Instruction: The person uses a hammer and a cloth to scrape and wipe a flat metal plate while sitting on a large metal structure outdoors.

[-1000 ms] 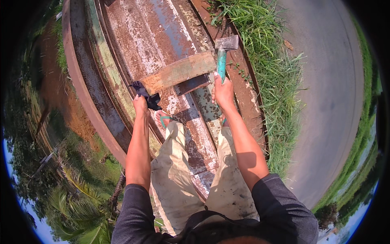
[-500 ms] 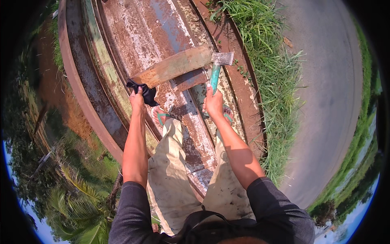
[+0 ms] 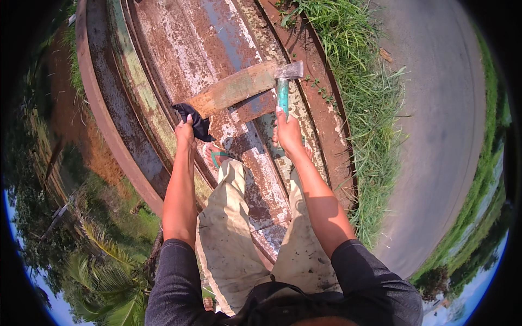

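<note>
My left hand (image 3: 185,132) is closed on a black cloth (image 3: 200,128), which wraps the left end of a long flat strip (image 3: 234,89). The strip is rust-brown with faded greenish patches, and its right end sits higher in view. My right hand (image 3: 287,132) is closed around the turquoise handle of a hatchet (image 3: 283,93), held upright in view. The hatchet's worn grey head (image 3: 290,70) is at the strip's right end; whether they touch I cannot tell. Its flared side points right. The strip's end under the cloth is hidden.
I stand in green-strapped sandals on rusty metal beams (image 3: 179,41) with peeling paint. A raised rusty edge (image 3: 100,108) curves along the left, with a dirt slope and plants beyond. Tall grass (image 3: 375,125) borders the right side, and a paved road (image 3: 440,119) runs past it.
My right hand has turned the hatchet, and its head has moved left and slightly up. The strip's right end has shifted a little left. My left hand keeps its grip on the cloth.
</note>
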`<state>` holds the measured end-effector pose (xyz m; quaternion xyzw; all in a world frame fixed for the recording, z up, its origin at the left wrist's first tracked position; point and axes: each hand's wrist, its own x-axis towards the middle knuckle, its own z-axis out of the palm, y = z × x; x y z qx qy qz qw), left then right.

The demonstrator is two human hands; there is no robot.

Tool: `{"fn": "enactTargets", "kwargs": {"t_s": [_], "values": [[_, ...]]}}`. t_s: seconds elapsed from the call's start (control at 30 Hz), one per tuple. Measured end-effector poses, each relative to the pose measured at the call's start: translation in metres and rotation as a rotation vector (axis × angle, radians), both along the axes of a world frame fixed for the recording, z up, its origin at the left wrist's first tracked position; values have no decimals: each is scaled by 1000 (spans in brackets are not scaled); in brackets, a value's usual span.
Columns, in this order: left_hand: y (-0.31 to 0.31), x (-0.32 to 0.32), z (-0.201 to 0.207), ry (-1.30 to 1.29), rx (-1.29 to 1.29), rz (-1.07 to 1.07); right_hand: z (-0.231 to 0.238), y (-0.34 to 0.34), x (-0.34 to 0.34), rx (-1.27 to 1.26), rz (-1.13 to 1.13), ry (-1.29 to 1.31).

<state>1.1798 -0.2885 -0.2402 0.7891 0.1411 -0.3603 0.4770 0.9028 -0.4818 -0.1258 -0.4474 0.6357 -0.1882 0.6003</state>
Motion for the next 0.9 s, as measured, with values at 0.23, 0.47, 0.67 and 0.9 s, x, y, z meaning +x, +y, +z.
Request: {"fn": "enactTargets", "kwargs": {"t_s": [0.23, 0.47, 0.67, 0.9], "values": [[35, 27, -31, -51, -132, 13, 108, -79, 2, -218, 254, -69], [21, 19, -21, 48, -190, 13, 79, -102, 57, -480, -411, -346], [28, 31, -5, 45, -231, 52, 62, -60, 20, 271, 93, -205], [42, 16, 19, 139, -440, 112, 111, -63, -56, 65, 21, -112]]}}
